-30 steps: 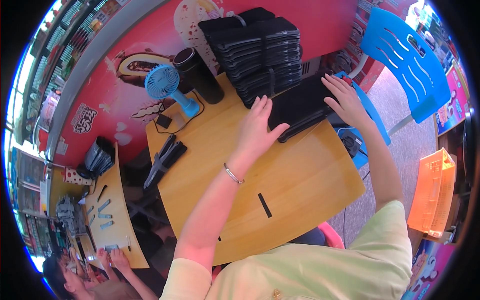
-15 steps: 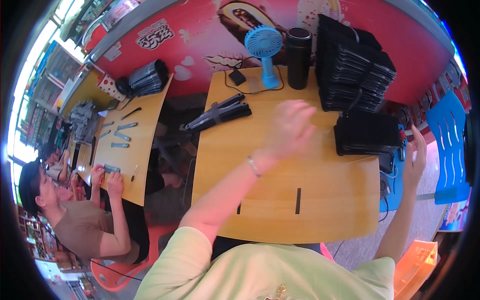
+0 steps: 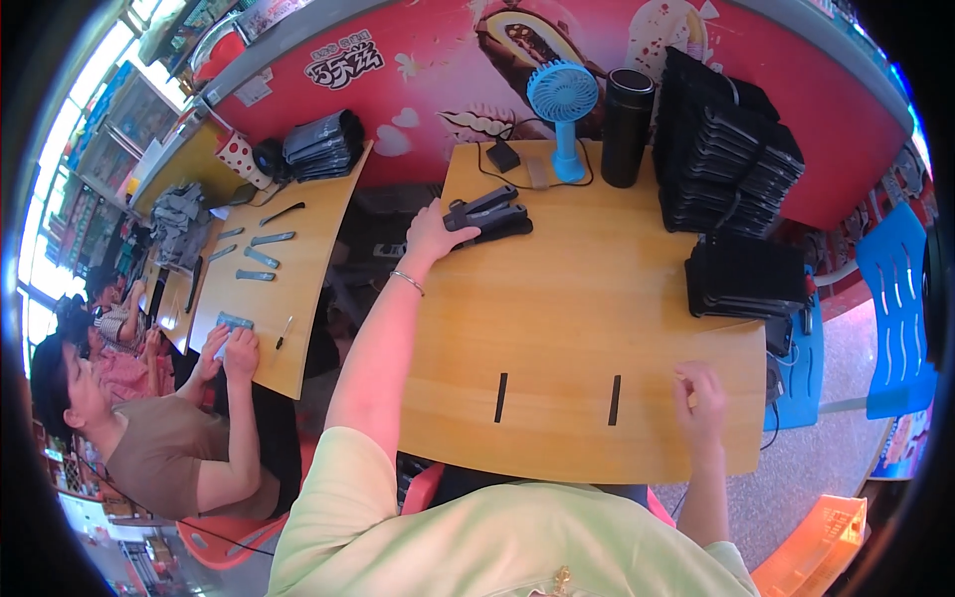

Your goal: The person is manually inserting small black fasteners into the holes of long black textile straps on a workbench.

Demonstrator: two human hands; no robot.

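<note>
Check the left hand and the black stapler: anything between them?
Nothing visible. The left hand is already at the stapler, fingers on its near end. The fan, flask and small black box stand farther back on the table, clear of the hand.

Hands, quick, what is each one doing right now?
Left hand: stretched out to the black stapler, fingers on its rear end; a full grip cannot be told.
Right hand: loosely curled on the wooden table, apparently holding nothing.
</note>
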